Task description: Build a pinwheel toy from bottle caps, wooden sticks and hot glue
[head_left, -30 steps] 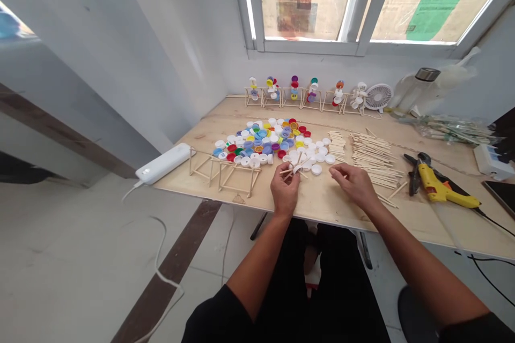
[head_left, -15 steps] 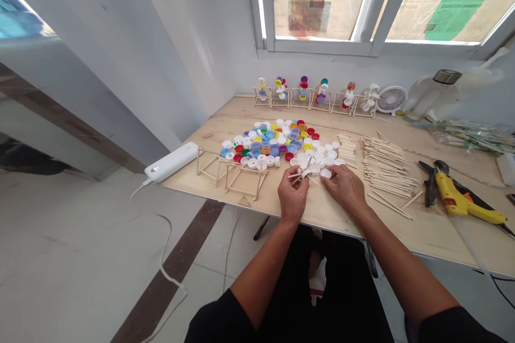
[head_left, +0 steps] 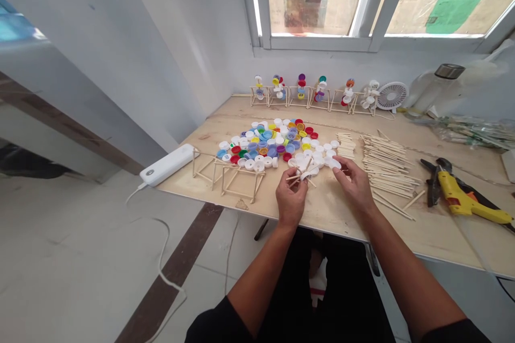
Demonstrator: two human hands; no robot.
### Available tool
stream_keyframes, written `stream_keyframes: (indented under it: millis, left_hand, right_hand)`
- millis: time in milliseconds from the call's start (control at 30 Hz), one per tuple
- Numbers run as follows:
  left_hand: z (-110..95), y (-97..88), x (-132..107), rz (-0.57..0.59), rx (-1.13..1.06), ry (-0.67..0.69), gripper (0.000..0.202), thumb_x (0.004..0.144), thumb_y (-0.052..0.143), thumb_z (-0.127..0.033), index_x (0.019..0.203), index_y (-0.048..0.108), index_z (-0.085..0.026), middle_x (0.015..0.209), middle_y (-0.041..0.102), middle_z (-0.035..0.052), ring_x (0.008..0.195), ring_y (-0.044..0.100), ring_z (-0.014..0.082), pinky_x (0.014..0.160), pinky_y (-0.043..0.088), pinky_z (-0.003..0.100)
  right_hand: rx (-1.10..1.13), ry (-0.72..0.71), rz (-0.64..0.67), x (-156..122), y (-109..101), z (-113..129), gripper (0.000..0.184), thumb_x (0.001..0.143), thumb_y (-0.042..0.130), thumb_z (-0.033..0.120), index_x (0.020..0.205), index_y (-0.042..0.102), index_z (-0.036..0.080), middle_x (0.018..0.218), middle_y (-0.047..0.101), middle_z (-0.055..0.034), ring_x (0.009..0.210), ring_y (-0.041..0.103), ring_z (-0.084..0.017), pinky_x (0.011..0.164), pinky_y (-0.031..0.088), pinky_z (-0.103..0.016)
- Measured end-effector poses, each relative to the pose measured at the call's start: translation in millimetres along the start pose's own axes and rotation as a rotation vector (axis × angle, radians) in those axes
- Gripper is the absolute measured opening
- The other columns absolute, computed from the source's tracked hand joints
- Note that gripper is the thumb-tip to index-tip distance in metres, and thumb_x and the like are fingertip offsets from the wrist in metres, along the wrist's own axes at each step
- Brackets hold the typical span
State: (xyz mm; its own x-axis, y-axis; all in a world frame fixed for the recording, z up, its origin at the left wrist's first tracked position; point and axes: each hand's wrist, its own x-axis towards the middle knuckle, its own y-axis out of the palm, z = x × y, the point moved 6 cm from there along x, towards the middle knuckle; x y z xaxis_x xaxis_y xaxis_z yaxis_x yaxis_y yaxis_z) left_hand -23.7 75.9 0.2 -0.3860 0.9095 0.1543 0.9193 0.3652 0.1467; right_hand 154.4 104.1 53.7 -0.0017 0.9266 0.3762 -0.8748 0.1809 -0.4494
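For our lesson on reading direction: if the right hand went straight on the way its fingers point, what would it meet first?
Past the white cap it holds, the right hand would probably meet other loose white caps first, though depth is unclear.

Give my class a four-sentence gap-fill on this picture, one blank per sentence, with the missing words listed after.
The left hand grips a piece with thin wooden ____ jutting out.
The right hand touches a cap whose colour is ____.
In the picture, the fan stands to the ____ of the bottle.
The glue gun is mostly ____ in colour.

Missing words: sticks; white; left; yellow.
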Motion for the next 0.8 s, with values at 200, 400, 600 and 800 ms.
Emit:
stream_keyframes:
  millis: [200, 400, 600, 800]
  left_hand:
    - [-1, 0.3, -1, 0.006, 0.001, -0.001, 0.035, 0.071, 0.067, -0.026, 0.103, 0.059, -0.016, 0.092, 0.069, 0.0067, 0.083, 0.067, 0.0173, 0.078, 0.054, 0.03]
    - [0, 0.8, -2, 0.024, -0.004, 0.011, 0.034, 0.071, 0.068, -0.024, 0.104, 0.06, -0.017, 0.095, 0.069, 0.0064, 0.087, 0.067, 0.0178, 0.083, 0.053, 0.031]
    - [-1, 0.2, -2, 0.008, 0.013, 0.0, 0.035, 0.07, 0.069, -0.025, 0.104, 0.061, -0.018, 0.096, 0.069, 0.0061, 0.087, 0.068, 0.0182, 0.085, 0.053, 0.032]
    - [-2, 0.7, -2, 0.007, 0.013, 0.006, 0.035, 0.071, 0.069, -0.025, 0.105, 0.061, -0.017, 0.097, 0.069, 0.0069, 0.088, 0.067, 0.0186, 0.086, 0.053, 0.033]
  right_hand:
    - [-0.026, -0.161, 0.028, -1, 0, 6, 0.035, 0.084, 0.051, 0.034, 0.114, 0.06, 0.019, 0.1, 0.061, -0.0068, 0.082, 0.055, -0.017, 0.075, 0.048, -0.033]
    - [-0.087, -0.262, 0.031, -3, 2, 13, 0.036, 0.085, 0.051, 0.034, 0.118, 0.057, 0.022, 0.099, 0.06, -0.0062, 0.079, 0.055, -0.016, 0.074, 0.048, -0.034]
    - [-0.12, -0.292, -0.001, -5, 2, 18, 0.04, 0.084, 0.054, 0.035, 0.123, 0.053, 0.024, 0.108, 0.063, -0.0077, 0.086, 0.058, -0.019, 0.076, 0.049, -0.036]
    - [-0.151, -0.258, 0.0, -4, 3, 13, 0.039, 0.085, 0.051, 0.04, 0.12, 0.056, 0.024, 0.107, 0.064, -0.0074, 0.083, 0.059, -0.019, 0.077, 0.049, -0.037]
